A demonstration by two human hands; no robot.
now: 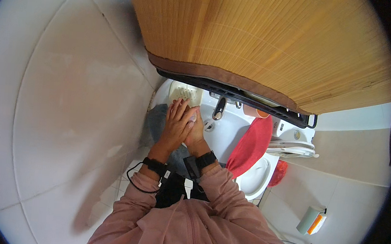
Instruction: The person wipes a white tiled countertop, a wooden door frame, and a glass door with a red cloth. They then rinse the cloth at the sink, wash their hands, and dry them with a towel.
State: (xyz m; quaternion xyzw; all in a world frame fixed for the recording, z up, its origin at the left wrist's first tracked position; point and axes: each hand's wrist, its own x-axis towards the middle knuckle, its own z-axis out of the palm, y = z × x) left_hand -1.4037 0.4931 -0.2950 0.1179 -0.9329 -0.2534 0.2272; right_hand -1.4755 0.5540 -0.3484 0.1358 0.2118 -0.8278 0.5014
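My left hand (176,125) and my right hand (196,132) are pressed together above the near left part of a white washbasin (226,131). Between the palms shows a small pale thing (193,117) that looks like a bar of soap; the fingers hide most of it. The left fingers lie across it, while the right hand cups it from the other side. Just beyond the fingertips sits a cream soap dish (186,91) with drain holes. A chrome faucet (219,109) stands right of the hands, above the drain (209,125).
A bamboo blind (258,40) hangs over a black rack (229,92) at the basin's back. An orange-pink cup (250,111) stands below the rack. Red cloth (252,144) drapes the right rim, blue-grey cloth (157,120) the left. A toilet (255,174) is to the right, a tiled wall (79,94) left.
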